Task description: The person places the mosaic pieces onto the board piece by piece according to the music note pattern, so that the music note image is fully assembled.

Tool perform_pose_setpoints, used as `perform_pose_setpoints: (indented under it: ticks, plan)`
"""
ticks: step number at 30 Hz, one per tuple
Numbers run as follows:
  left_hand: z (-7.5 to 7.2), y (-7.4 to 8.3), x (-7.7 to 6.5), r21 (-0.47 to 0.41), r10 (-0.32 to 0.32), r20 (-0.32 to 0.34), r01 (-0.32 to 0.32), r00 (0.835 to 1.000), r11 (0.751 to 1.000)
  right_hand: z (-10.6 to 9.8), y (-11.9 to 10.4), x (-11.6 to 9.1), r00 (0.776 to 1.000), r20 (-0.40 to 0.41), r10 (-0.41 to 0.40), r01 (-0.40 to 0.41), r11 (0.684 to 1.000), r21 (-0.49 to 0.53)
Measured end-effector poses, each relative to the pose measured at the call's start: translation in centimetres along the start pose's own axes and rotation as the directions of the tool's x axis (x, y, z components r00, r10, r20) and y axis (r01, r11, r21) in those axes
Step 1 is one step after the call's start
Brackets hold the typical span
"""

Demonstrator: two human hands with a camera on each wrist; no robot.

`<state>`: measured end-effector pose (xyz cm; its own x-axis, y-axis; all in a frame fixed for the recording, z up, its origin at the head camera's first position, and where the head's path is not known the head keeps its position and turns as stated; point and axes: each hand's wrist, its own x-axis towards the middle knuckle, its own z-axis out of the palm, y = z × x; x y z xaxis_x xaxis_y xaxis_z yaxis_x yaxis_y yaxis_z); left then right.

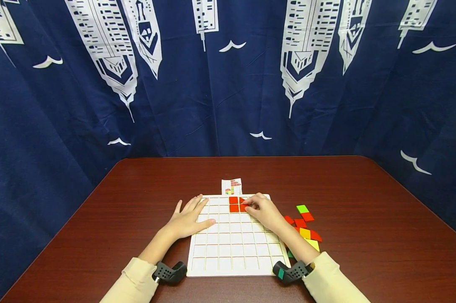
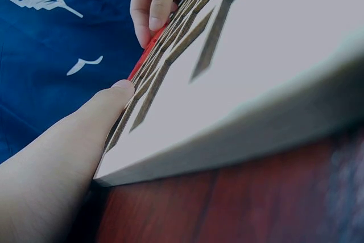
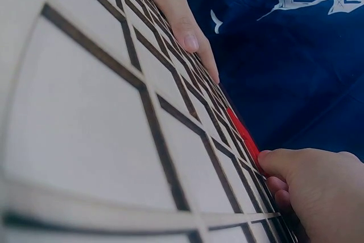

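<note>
Right hand (image 1: 265, 211) pinches a red tile (image 1: 243, 208) at the upper rows of the grid board (image 1: 225, 251); left hand (image 1: 187, 221) lies spread on the board's left edge. Tile appears light, rigid, likely slick; grip opposite edges.

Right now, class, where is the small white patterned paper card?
In the head view, the card lies at the far edge of the white grid board, forward and left of the right hand.

The grid board (image 1: 220, 249) lies on the table (image 1: 99, 235), set tiles (image 1: 233, 208) in its far cells; a card (image 1: 227, 187) lies just beyond, perhaps partly beneath; loose tiles (image 1: 305, 233) lie right.
</note>
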<state>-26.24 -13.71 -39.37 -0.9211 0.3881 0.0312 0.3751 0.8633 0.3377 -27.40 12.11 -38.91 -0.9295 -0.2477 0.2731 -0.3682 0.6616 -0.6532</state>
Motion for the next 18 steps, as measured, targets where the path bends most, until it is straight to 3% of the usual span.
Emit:
perform_pose_setpoints:
  ticks: [11, 18]
  plan:
    - [-0.08, 0.02, 0.02, -0.001, -0.004, 0.001, 0.004, 1.0, 1.0, -0.03, -0.04, -0.21, 1.0, 0.012, -0.005, 0.005, 1.0, -0.011]
    - [-0.1, 0.0, -0.06, -0.003, -0.006, 0.001, 0.006, 1.0, 1.0, -0.96, 0.46, -0.76, 1.0, 0.017, 0.003, -0.005, 0.996, 0.085]
